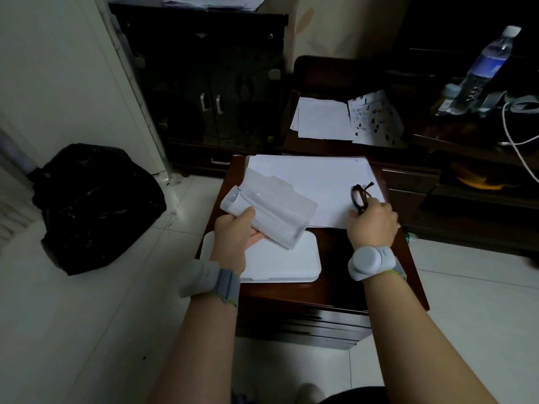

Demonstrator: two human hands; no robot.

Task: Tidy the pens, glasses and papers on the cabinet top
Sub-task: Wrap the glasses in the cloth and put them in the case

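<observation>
A small dark wooden cabinet (329, 287) stands in front of me. On its top lies a stack of white papers (315, 182) at the back and a flat white case (280, 263) at the front. My left hand (237, 231) grips a translucent grey pouch (277, 208), holding it tilted above the case and the papers' near left corner. My right hand (372, 223) pinches a pair of dark-framed glasses (361, 196), folded, just over the right part of the papers. No pens are visible.
More papers (323, 118) and a printed sheet (376, 118) lie on a dark desk behind. A water bottle (484, 68) and a white cable (516, 141) are at the right. A black rubbish bag (96, 205) sits on the tiled floor at the left, before a tall dark cupboard (210, 91).
</observation>
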